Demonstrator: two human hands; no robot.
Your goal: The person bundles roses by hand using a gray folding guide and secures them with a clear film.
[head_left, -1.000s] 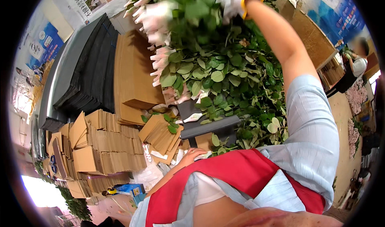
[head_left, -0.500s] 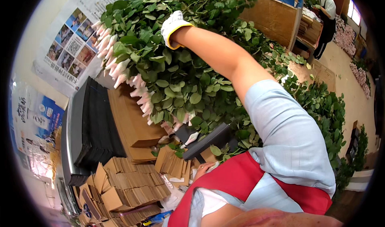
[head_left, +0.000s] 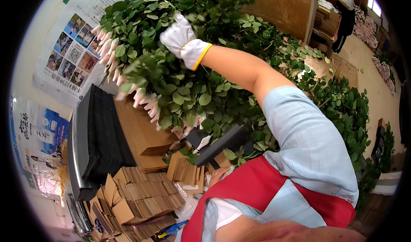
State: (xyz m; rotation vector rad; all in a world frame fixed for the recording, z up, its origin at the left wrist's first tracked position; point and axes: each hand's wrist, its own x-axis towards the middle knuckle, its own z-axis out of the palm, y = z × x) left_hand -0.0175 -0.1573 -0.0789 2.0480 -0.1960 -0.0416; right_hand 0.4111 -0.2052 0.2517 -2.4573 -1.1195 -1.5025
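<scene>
My right hand, in a white glove with yellow cuff, reaches into a big pile of leafy rose stems, fingers curled among the leaves; whatever they grip is hidden. Along the pile's left side stick out flower heads in pale pink sleeves. Low in the view, beyond my red apron, my bare left hand shows only partly, fingers bent beside dark grey padded equipment and leaves; what it holds is too small to make out.
Black sheets and brown cardboard stand at left, above stacked cardboard pieces. A wooden partition borders the pile. A co-worker stands top right near pink flower piles. Posters cover the left wall.
The view has swung, bringing the wall poster lower. My right hand has shifted from higher right toward the pile's upper left; leaves beside it are blurred. My left hand stays low.
</scene>
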